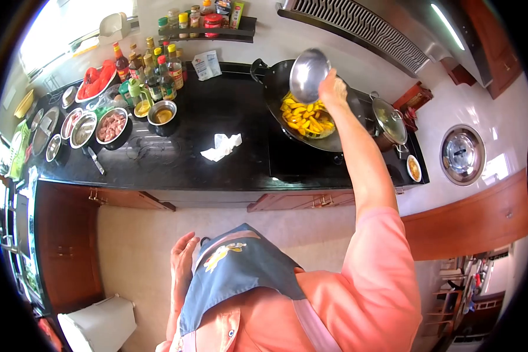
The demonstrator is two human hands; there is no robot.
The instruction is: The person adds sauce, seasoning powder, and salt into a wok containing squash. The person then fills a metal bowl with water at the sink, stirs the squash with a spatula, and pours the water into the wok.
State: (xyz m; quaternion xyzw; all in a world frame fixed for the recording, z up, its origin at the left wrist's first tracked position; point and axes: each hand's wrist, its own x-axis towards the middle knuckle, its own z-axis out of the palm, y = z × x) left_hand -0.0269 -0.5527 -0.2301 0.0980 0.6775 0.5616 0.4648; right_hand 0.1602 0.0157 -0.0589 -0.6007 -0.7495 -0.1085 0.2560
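Observation:
My right hand (332, 88) grips the rim of a metal bowl (310, 75), held tilted above the wok (278, 79). Yellow food pieces (307, 117) lie in the wok beneath it. Whether anything is left inside the bowl I cannot tell. Down beside the blue apron (246, 264), my left hand (183, 251) hangs away from the counter, its fingers loosely bent and apart, with nothing in them.
A lidded pot (388, 122) stands right of the wok. On the counter are a crumpled white tissue (222, 146), a bowl of raw meat (111, 125), a small metal bowl (162, 113), a knife (96, 161) and several sauce bottles (166, 79). The range hood (352, 29) overhangs the stove.

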